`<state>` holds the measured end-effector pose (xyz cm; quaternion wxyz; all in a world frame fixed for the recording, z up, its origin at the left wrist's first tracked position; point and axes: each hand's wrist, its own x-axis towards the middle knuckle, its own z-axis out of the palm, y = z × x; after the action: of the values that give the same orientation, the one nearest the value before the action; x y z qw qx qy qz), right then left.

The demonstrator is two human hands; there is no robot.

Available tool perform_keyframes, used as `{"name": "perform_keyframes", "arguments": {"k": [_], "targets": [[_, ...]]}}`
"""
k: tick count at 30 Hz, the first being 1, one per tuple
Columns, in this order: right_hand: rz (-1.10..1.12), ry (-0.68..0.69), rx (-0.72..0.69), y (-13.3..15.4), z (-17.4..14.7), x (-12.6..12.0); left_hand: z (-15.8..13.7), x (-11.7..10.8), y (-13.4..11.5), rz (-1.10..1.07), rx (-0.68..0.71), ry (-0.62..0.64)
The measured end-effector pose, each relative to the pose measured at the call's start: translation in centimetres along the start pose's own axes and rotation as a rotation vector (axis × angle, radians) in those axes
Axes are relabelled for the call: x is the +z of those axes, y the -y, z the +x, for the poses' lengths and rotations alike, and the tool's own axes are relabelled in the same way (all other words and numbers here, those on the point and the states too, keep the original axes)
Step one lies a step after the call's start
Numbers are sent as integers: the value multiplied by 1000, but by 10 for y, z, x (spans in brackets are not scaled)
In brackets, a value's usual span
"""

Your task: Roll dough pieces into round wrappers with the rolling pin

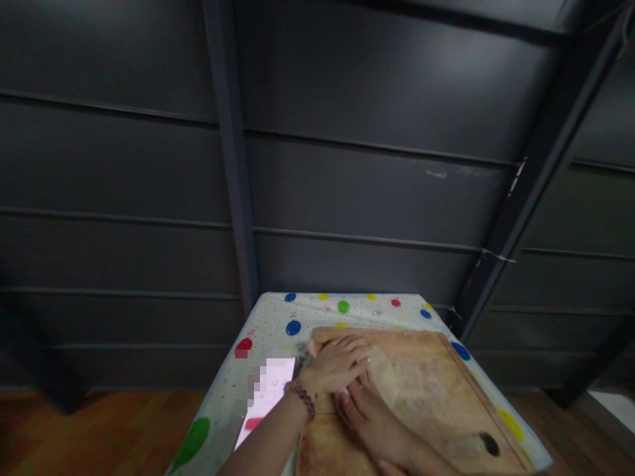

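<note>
A flat, pale, round sheet of dough point(385, 377) lies on the wooden board, its left part covered by my hands. My left hand point(338, 362) reaches across the dough's left edge with its fingers stretched out and lying flat. Just below it, my right hand point(370, 413) has its fingers bent at the dough's near left edge, with the thumb close beside them. The fingertips of both hands meet or overlap, so what is between them is partly hidden. A beaded bracelet point(303, 398) circles my left wrist.
The wooden board point(431, 396) has a dark hand hole near its right corner and light smears on top. Beneath it is a table with a dotted cloth point(278, 317). A phone with a lit, partly blurred screen point(270, 390) lies left. A dark panelled wall point(367, 192) rises behind.
</note>
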<state>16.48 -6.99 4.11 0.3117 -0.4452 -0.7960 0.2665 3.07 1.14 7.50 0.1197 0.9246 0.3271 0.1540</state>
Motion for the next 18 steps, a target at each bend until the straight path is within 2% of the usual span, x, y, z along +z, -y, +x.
{"name": "perform_keyframes", "arguments": {"k": [4,8,12,18], "targets": [[-96,15,-13,-2,0,-16,12,5,-1,-8,16,-49],[-130,77,-16,-1,-1,-20,9,4,-4,-9,11,-73],[-141,76,-18,5,-2,-11,-4,4,0,-2,-3,-74],[-90,2,-9,3,-5,7,-12,6,3,7,-7,-26]]}}
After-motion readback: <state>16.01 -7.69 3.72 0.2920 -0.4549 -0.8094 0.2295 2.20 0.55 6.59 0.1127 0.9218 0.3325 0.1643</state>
